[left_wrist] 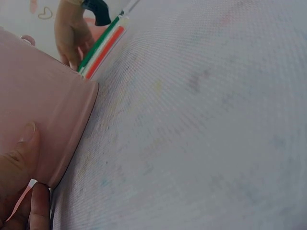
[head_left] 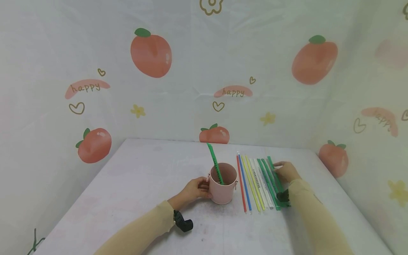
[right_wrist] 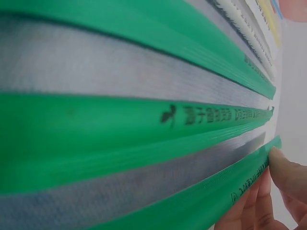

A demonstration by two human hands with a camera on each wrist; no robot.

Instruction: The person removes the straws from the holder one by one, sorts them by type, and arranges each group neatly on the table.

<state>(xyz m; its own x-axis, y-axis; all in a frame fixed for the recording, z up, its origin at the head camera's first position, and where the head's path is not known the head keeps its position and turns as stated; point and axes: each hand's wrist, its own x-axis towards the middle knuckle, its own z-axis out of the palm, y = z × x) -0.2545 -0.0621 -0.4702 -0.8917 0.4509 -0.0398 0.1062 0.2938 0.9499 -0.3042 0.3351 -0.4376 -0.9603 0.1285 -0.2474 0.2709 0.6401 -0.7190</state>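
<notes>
My left hand (head_left: 192, 189) holds the side of a small pink bucket (head_left: 222, 194), thumb and fingers around its wall in the left wrist view. One green paper-wrapped straw (head_left: 214, 158) stands tilted inside the bucket, its top leaning left above the rim. At the right end of a row of straws, my right hand (head_left: 287, 171) pinches the outermost green wrapped straw (right_wrist: 249, 175) near its far end. Its thumb (right_wrist: 287, 170) lies on the wrapper, with fingers underneath. Two other green wrapped straws (right_wrist: 120, 129) lie just left of it.
Left of the green straws lie white wrapped straws (head_left: 259, 180), yellow straws (head_left: 250, 177), a blue straw (head_left: 244, 184) and a red straw (head_left: 241, 184), side by side. The bucket stands just left of the row. A printed curtain (head_left: 185, 106) backs the white table (head_left: 127, 170).
</notes>
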